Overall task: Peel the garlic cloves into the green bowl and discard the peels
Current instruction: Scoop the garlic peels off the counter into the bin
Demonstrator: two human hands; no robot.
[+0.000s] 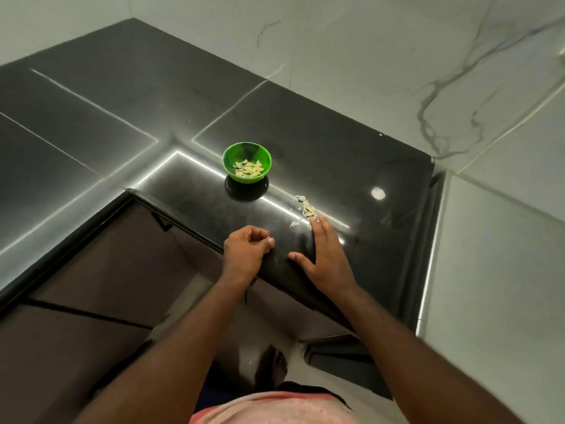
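The green bowl stands on the black countertop with several peeled garlic cloves inside. A small heap of pale garlic peels lies to the bowl's right, nearer me. My right hand lies flat on the counter with straight fingers, its fingertips touching the near end of the peels. My left hand is at the counter's front edge with its fingers curled; whether it holds anything I cannot see.
The glossy counter runs in an L shape, with marble-patterned wall behind and to the right. Its front edge drops to dark cabinet doors below. Light strips reflect across the surface. A bare foot shows on the floor.
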